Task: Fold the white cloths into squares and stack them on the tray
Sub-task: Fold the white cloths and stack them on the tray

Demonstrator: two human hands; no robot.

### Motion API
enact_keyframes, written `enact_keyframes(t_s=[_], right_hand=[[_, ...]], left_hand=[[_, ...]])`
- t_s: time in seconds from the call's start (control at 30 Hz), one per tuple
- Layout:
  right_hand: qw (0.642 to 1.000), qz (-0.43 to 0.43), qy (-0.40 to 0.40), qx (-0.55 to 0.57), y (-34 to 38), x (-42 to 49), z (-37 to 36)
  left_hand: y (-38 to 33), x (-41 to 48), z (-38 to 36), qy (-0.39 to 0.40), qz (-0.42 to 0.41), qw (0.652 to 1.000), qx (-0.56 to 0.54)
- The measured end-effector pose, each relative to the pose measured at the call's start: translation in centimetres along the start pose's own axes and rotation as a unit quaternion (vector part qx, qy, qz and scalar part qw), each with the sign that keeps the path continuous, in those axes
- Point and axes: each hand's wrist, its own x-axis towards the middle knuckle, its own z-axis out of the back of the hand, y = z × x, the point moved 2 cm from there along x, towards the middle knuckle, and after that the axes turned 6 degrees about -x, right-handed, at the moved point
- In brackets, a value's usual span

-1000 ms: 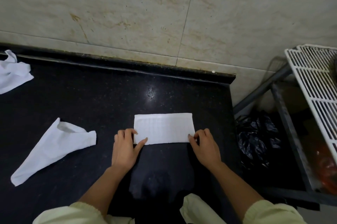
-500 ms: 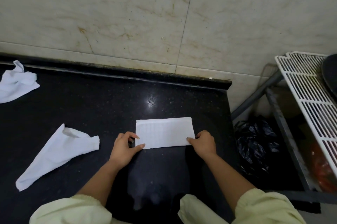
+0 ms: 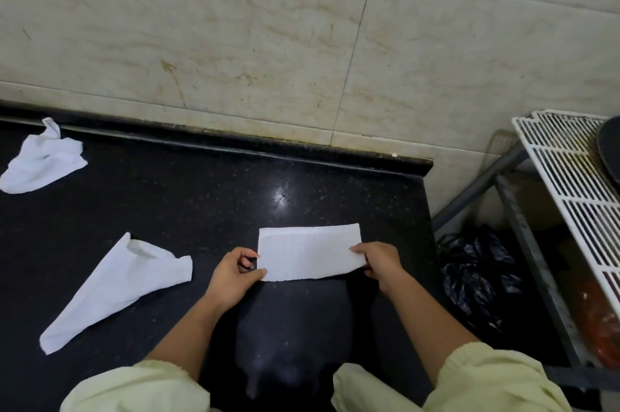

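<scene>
A white cloth folded into a rectangle (image 3: pixel 310 252) lies on the black counter (image 3: pixel 201 196), near its right end. My left hand (image 3: pixel 235 275) pinches its lower left corner between thumb and fingers. My right hand (image 3: pixel 380 260) grips its right edge, which is lifted slightly off the counter. A second white cloth (image 3: pixel 114 290), loosely rolled into a long triangle, lies to the left. A third, crumpled white cloth (image 3: pixel 42 163) sits at the far left by the wall. No tray is in view.
A tiled wall (image 3: pixel 302 42) rises behind the counter. Right of the counter's end stands a metal rack with a white wire shelf (image 3: pixel 570 183) bearing a dark round object (image 3: pixel 610 149). A black plastic bag (image 3: pixel 476 274) lies on the floor between them.
Both hands have gone from pressing flat beside the folded cloth to pinching its left corner and right edge. The right edge has lifted a little. The camera has tilted upward.
</scene>
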Motion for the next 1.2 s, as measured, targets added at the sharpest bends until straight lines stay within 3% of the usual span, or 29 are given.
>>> enact_keyframes(t_s=[0.17, 0.37, 0.53, 0.87, 1.2], right_hand=[[0.994, 0.099, -0.022, -0.050, 0.9, -0.4, -0.7], [0.982, 0.175, 0.056, -0.055, 2.7, -2.3, -5.2], [0.977, 0.153, 0.115, -0.097, 2.6, -3.2, -9.8], [0.962, 0.154, 0.116, -0.192, 0.6, -2.5, -13.9], [0.975, 0.091, 0.148, -0.137, 0.6, -3.1, -14.0]], left_hand=[[0.0, 0.0, 0.0, -0.002, 0.002, 1.000, -0.014], [-0.2, -0.2, -0.1, -0.004, -0.009, 1.000, -0.019], [-0.4, -0.3, 0.0, -0.008, -0.009, 1.000, -0.020], [0.4, 0.5, 0.3, -0.016, -0.008, 1.000, -0.011], [0.0, 0.4, 0.4, -0.018, 0.037, 0.998, -0.043]])
